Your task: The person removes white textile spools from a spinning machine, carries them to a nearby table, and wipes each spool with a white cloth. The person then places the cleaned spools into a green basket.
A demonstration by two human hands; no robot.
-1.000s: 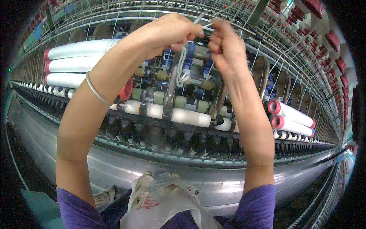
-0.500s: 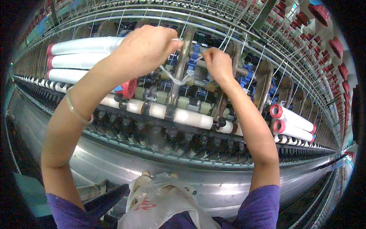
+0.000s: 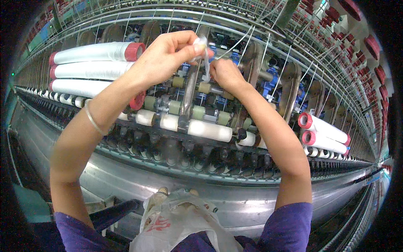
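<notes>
The left hand [image 3: 166, 56] pinches a small wad of white fibre [image 3: 200, 43] between thumb and fingertips, raised in front of the upper part of the spinning machine [image 3: 218, 197]. A thin white strand [image 3: 207, 69] hangs down from the wad and runs to the right hand [image 3: 226, 73], which sits just beside and a little lower, its fingers curled around the strand's lower end; how tightly it grips cannot be told. A thin metal bangle [image 3: 93, 119] circles the left forearm. Behind the hands stand grey metal arms [image 3: 191, 90] and a row of cream rollers [image 3: 210, 130]. To the left lie long white bobbins with red ends [image 3: 96, 52]; two more [image 3: 323, 128] lie at the right. A white plastic bag [image 3: 176, 218] hangs at the person's waist, below the machine's steel rail.
</notes>
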